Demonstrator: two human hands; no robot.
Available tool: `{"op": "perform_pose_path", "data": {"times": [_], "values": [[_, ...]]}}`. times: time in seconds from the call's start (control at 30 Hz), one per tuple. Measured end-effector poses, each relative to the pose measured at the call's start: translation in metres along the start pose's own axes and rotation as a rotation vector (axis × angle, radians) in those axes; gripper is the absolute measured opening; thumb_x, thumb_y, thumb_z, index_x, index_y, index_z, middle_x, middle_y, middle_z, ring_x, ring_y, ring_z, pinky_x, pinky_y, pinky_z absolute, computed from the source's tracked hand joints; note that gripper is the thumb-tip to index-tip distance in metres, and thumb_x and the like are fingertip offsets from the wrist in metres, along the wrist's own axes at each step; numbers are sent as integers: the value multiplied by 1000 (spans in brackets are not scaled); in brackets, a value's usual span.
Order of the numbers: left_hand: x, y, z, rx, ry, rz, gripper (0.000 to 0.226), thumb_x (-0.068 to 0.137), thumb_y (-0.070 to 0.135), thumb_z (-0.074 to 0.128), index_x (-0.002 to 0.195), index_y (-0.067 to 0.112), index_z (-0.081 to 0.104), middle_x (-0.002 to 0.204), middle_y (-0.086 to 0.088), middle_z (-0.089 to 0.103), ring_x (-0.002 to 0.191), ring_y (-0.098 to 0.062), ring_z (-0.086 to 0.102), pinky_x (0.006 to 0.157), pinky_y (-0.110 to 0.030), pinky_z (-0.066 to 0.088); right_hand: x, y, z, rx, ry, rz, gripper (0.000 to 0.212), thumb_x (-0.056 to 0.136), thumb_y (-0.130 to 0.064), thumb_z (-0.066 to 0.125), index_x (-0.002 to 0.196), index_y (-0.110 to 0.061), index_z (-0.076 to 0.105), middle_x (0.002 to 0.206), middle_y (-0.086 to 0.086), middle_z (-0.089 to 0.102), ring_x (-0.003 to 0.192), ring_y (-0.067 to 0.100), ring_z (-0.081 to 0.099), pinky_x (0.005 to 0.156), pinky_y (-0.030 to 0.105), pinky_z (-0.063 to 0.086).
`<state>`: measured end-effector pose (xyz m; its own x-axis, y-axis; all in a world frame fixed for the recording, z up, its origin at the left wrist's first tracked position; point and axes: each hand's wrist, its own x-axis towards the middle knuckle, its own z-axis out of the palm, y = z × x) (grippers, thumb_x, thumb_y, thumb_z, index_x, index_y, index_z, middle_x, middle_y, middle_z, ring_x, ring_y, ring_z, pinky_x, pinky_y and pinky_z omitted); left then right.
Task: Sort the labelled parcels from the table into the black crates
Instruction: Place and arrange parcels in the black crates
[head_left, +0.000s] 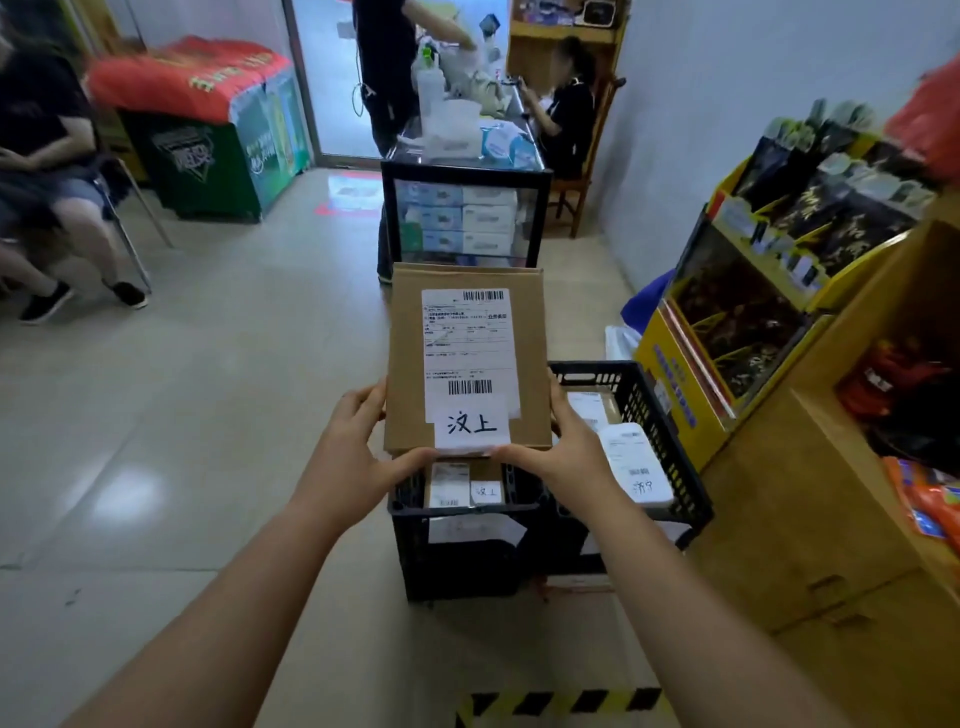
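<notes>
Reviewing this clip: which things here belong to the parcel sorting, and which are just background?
Job:
cardboard parcel, held by left hand and right hand
near black crate
right black crate
white parcel in the right crate

Background:
glass counter
yellow display stand
green cooler

1. A single head-worn, wide-angle view looks forward and down along the person's outstretched arms.
2. It sits close above a black crate (524, 512) on the floor (208, 415).

The held cardboard parcel (467, 358) hides most of the left black crate (457, 551) beneath it.
</notes>
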<state>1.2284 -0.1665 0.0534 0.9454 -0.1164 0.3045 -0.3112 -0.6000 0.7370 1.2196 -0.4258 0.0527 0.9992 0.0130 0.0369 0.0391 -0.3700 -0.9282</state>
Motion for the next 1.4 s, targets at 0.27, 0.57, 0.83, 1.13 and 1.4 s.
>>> {"op": "perform_pose_path", "data": {"times": [0.27,0.57,0.83,1.13,1.4], "values": [[46,-34,-2,-31,-17,20,76,78,53,67,143,23,42,121,15,44,104,-1,50,91,-21,43,25,0,22,43,71,68,108,64,-48,91,149,-56,26,124,-32,62,110,-15,56,90,14,49],[115,-50,23,-31,13,-43,63,84,52,61,140,33,40,117,13,50,82,-2,54,66,-19,46,62,28,11,68,24,128,109,70,-34,90,154,-49,22,127,-32,60,108,-20,54,76,0,44],[212,-46,51,-14,-44,-111,85,82,50,67,150,41,17,138,11,45,88,-6,56,65,-22,46,118,58,-28,127,-100,164,113,63,-44,90,153,-52,23,136,-28,57,120,-7,56,93,16,51],[252,-81,96,-41,-33,-244,95,72,45,80,149,29,27,130,19,38,88,-4,58,63,-18,46,197,119,-61,185,-147,245,113,65,-28,95,155,-41,28,152,-15,44,133,7,50,102,27,50],[243,-125,121,-56,23,-350,76,68,37,84,131,25,42,123,12,47,89,-2,59,66,-16,46,229,159,-32,369,45,442,95,70,-44,88,151,-22,43,141,0,59,131,18,53,114,47,39]]}}
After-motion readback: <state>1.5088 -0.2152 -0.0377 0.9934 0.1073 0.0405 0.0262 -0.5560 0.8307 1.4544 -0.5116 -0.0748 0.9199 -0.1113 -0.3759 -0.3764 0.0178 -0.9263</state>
